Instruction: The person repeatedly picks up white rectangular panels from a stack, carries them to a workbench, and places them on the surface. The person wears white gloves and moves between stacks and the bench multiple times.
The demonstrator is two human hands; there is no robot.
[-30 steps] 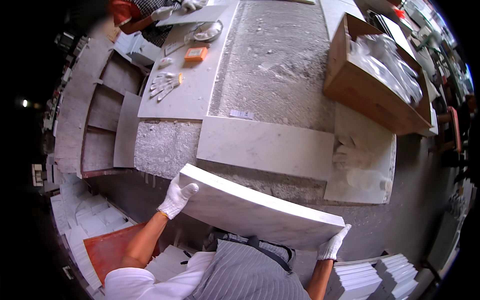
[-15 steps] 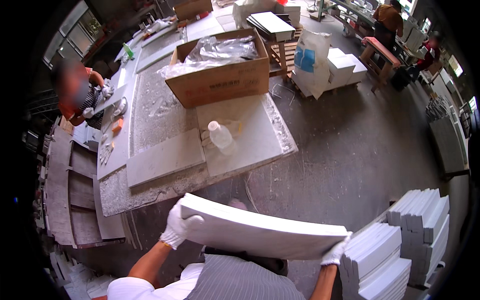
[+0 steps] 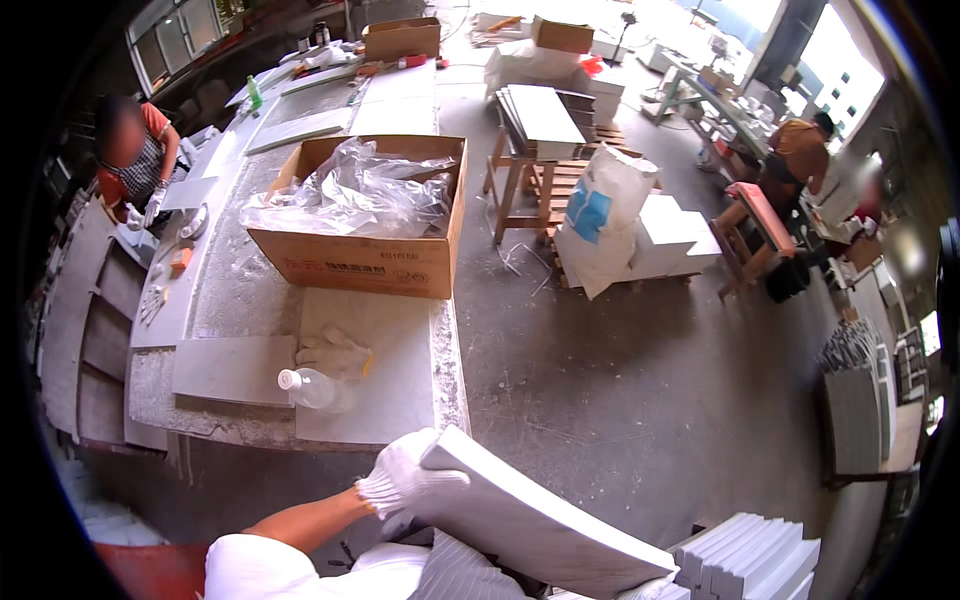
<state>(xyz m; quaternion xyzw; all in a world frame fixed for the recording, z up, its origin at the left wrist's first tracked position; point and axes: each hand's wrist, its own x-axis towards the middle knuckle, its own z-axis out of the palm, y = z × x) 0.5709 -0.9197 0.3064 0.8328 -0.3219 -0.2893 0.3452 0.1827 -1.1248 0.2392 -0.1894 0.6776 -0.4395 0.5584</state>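
Note:
A long pale stone slab [image 3: 545, 530] is held on edge in front of my body, its white upper edge sloping down to the right. My left hand [image 3: 412, 478], in a white knitted glove, grips the slab's left end with the thumb over the near face. At the lower edge of the picture, my gloved right hand [image 3: 648, 587] holds the slab's right end; most of that hand is cut off. Right beside it stands a stack of white slabs [image 3: 755, 550]. Ahead on the worktable are a clear plastic bottle [image 3: 315, 390] and a pale work glove [image 3: 335, 352].
A cardboard box [image 3: 370, 265] full of clear plastic sheeting stands on the dusty worktable [image 3: 235, 305]. Across the table, a person in orange [image 3: 150, 140] handles a flat panel. Farther right are a white sack [image 3: 605, 215], white blocks [image 3: 672, 235] and a red-topped bench [image 3: 762, 210].
My view has swung to the right. The slab has gone from nearly level to steeply tilted, its right end lower and nearer the stack. Both hands still hold it.

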